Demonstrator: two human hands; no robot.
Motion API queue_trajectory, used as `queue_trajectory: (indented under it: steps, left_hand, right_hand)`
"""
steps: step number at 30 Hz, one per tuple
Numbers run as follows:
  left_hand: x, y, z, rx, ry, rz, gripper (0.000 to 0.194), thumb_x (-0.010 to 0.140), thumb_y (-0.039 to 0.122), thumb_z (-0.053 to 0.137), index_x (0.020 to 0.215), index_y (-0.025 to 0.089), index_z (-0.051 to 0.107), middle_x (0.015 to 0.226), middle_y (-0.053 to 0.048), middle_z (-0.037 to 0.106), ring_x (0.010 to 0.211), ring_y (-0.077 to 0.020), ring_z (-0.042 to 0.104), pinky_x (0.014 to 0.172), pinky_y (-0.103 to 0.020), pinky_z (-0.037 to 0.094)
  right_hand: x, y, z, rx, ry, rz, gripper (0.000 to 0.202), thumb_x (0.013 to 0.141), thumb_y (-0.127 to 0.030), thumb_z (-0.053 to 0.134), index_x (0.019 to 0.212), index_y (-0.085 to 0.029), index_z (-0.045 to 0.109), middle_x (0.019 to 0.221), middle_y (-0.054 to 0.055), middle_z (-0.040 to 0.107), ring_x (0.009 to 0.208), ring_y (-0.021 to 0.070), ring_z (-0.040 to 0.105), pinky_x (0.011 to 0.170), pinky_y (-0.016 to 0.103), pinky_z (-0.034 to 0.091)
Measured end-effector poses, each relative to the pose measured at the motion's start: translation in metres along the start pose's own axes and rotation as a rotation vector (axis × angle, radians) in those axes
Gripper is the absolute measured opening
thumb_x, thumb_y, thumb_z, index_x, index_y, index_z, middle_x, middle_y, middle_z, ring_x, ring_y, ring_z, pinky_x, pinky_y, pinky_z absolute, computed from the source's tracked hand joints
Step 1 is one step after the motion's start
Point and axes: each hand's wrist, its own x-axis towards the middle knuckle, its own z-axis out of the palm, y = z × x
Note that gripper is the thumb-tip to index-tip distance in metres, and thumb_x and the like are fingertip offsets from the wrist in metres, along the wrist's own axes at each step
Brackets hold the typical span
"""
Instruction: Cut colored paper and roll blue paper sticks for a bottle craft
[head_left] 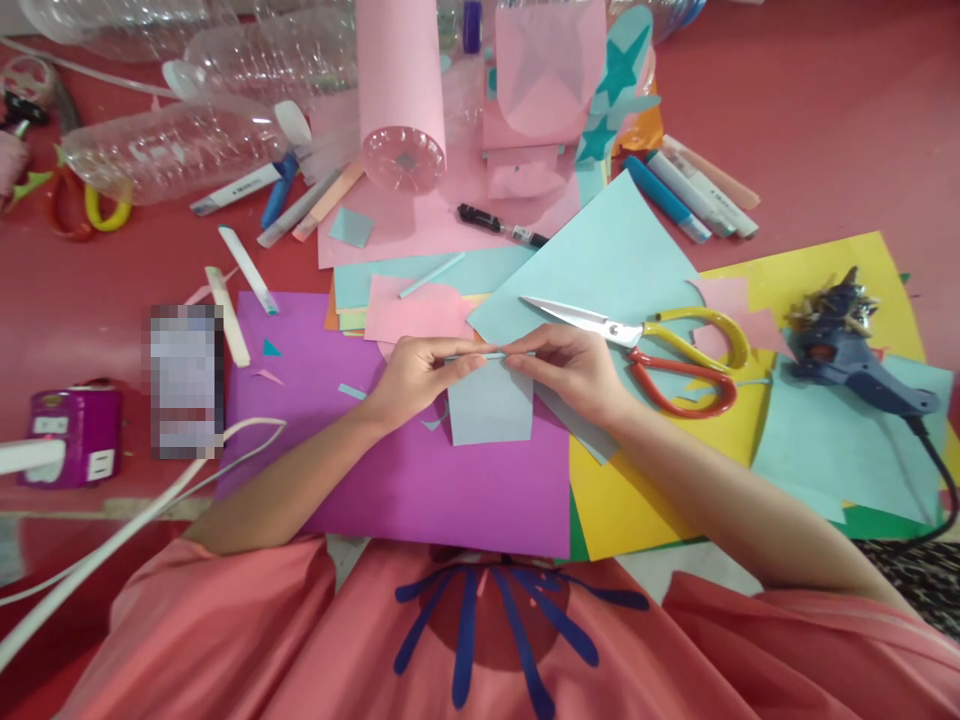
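Observation:
A small light-blue paper piece (491,405) hangs from both my hands above the purple sheet (450,510). Its far edge looks rolled or folded over into a narrow strip. My left hand (420,378) pinches that edge at its left end between thumb and fingers. At the right end my right hand (571,368) pinches the same edge, the fingertips of both hands almost meeting. Scissors (630,335) with one yellow and one red handle lie partly open just beyond my right hand. A thin rolled blue paper stick (433,275) rests on pink paper (397,308).
A glue gun (855,350) with a dark cord lies at the right on blue and yellow paper (847,265). Plastic bottles (187,150), a pink-wrapped bottle (401,80) and markers (667,195) stand or lie at the back. A phone (187,380), power adapter (71,435) and white cable (150,510) are at left.

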Motion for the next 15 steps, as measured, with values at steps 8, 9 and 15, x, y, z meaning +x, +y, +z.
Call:
queue_trajectory:
  steps: [8, 9, 15]
  left_hand:
    - [-0.0006, 0.0002, 0.0016, -0.025, 0.027, 0.007, 0.028, 0.081, 0.043, 0.068, 0.096, 0.022, 0.079, 0.094, -0.004, 0.079, 0.084, -0.0183, 0.073, 0.070, -0.025, 0.056]
    - [-0.0007, 0.0001, 0.0018, -0.039, 0.027, 0.009, 0.027, 0.081, 0.042, 0.068, 0.096, 0.022, 0.079, 0.096, -0.004, 0.079, 0.088, -0.0189, 0.073, 0.074, -0.026, 0.057]
    - [-0.0008, 0.0004, 0.0028, -0.111, 0.022, 0.019, 0.023, 0.079, 0.037, 0.071, 0.095, 0.022, 0.079, 0.099, -0.004, 0.078, 0.095, -0.0204, 0.074, 0.084, -0.029, 0.059]
  right_hand:
    - [0.0000, 0.0017, 0.0008, -0.010, 0.005, -0.026, 0.008, 0.074, -0.028, 0.071, 0.075, -0.021, 0.074, 0.073, 0.002, 0.073, 0.066, 0.0149, 0.066, 0.060, 0.031, 0.053]
    - [-0.0002, 0.0021, 0.0011, -0.013, 0.008, -0.024, 0.008, 0.074, -0.028, 0.071, 0.075, -0.021, 0.074, 0.073, 0.002, 0.073, 0.066, 0.0149, 0.066, 0.060, 0.031, 0.053]
    - [-0.0012, 0.0045, 0.0015, -0.019, 0.010, -0.035, 0.011, 0.077, -0.031, 0.071, 0.077, -0.020, 0.073, 0.074, 0.003, 0.072, 0.066, 0.0150, 0.065, 0.060, 0.032, 0.053]
